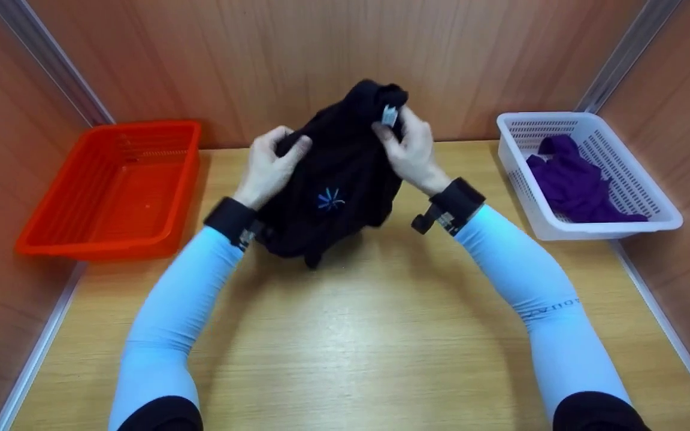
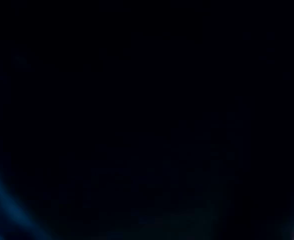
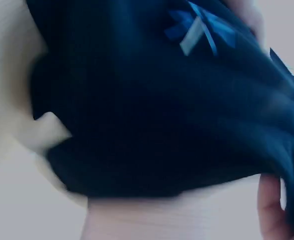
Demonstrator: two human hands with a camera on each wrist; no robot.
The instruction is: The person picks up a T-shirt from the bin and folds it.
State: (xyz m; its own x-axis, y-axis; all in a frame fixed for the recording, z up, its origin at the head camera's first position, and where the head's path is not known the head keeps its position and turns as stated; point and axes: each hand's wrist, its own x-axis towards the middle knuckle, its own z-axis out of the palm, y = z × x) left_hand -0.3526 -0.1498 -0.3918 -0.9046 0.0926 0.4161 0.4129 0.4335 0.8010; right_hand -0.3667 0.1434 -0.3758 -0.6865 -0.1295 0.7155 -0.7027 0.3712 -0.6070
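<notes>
A bunched black garment [image 1: 339,161] with a blue starburst print hangs between my hands, lifted off the table. Its exact kind is hard to tell. My left hand [image 1: 268,166] pinches its left upper edge, thumb on the near side. With thumb and fingers, my right hand [image 1: 411,146] grips the upper right edge beside a small white tag [image 1: 389,115]. In the right wrist view the dark cloth [image 3: 137,115] fills the middle, blurred, with fingers [image 3: 270,205] at the lower right. The left wrist view is almost wholly black.
A red plastic basket [image 1: 168,236] stands on the left of the wooden table [image 1: 345,347]. On the right is a white perforated basket [image 1: 614,228] with a purple cloth [image 1: 578,185] inside. Wood-grain panels [image 1: 321,48] enclose the table at the back and sides.
</notes>
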